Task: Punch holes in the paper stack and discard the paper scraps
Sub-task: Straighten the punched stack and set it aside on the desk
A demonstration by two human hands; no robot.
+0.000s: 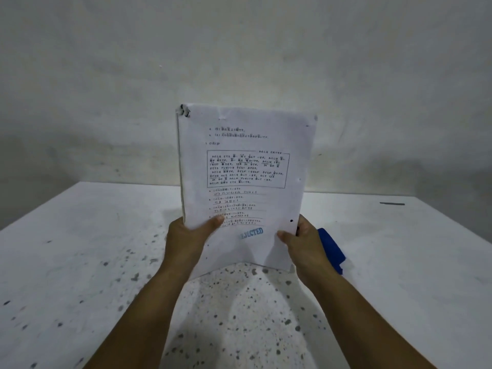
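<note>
A stack of printed white paper [247, 169] stands upright in the middle of the view, its bottom edge lifted just above the table. It carries boxed text, a blue stamp near the bottom and one punched hole by its lower right edge. My left hand [186, 235] grips its lower left edge, thumb on the front page. My right hand [303, 243] grips the lower right edge the same way. A blue object, likely the hole punch [331, 249], lies on the table behind my right hand, partly hidden.
The white table [80, 249] is speckled with dark marks and small scraps. A short dark strip [392, 203] lies at its far right. A pale wall rises behind the table's far edge.
</note>
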